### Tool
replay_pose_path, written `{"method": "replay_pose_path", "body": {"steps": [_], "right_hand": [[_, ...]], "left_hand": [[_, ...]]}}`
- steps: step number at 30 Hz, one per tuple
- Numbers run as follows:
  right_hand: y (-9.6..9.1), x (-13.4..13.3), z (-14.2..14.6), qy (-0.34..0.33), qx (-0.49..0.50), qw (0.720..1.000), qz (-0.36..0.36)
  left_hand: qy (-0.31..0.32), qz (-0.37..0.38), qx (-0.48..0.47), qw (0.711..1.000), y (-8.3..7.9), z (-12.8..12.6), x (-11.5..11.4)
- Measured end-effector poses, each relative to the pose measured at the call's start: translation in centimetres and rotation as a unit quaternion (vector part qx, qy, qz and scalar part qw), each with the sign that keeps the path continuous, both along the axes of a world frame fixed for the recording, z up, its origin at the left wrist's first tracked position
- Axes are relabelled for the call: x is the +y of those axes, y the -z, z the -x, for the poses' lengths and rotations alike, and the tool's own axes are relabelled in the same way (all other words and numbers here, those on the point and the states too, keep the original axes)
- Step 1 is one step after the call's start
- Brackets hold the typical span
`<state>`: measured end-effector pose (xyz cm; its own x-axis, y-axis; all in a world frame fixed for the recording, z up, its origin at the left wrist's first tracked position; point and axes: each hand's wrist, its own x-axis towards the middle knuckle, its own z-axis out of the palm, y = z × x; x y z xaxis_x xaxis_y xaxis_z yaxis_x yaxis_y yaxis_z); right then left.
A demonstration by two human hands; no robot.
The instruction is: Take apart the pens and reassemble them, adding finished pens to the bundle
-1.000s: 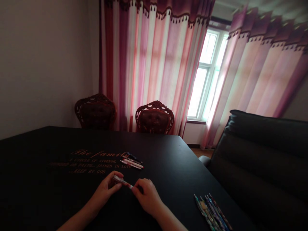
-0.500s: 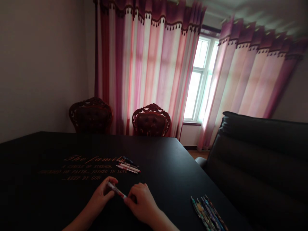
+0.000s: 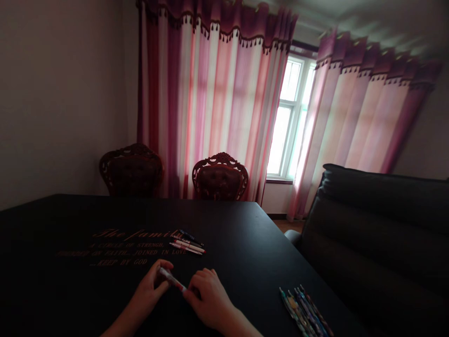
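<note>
A white pen with red markings (image 3: 171,279) lies slanted between my two hands, above the black tabletop (image 3: 245,234). My left hand (image 3: 149,283) grips its barrel. The fingers of my right hand (image 3: 206,292) pinch its lower end, which is partly hidden. A small bunch of pens (image 3: 187,242), some white with red and some dark, lies just beyond my hands. On my right, near the table's edge, lies a row of patterned multicoloured pens (image 3: 303,311).
Gold lettering (image 3: 122,246) is printed on the tabletop. A dark padded sofa (image 3: 365,234) stands beyond the table's right edge. Several carved wooden chairs (image 3: 220,178) stand beyond its far edge, in front of pink striped curtains (image 3: 210,103) and a bright window (image 3: 289,117).
The view has tilted and the room sits lower and more level. My hands stay close together on the pen, with little visible change in grip. The other pens have not moved on the table.
</note>
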<state>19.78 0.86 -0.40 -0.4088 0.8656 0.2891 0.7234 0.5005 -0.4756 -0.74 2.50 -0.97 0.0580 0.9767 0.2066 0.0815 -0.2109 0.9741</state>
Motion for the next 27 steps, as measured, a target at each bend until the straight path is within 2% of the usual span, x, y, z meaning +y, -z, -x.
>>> {"method": "replay_pose_path", "body": {"steps": [9,20,27], "right_hand": [[0.18,0.03,-0.15,0.0,-0.004,1.0,-0.011],[-0.03,-0.47,-0.01,-0.014,0.02,0.999,-0.022],[-0.08,-0.39,-0.11,-0.019,0.007,1.0,-0.015]], "left_hand": [[0.036,0.012,-0.015,0.999,-0.77,-0.16,-0.45],[-0.007,-0.014,0.027,1.0,-0.66,-0.5,-0.84],[0.006,-0.014,0.028,1.0,-0.08,-0.53,-0.66]]}}
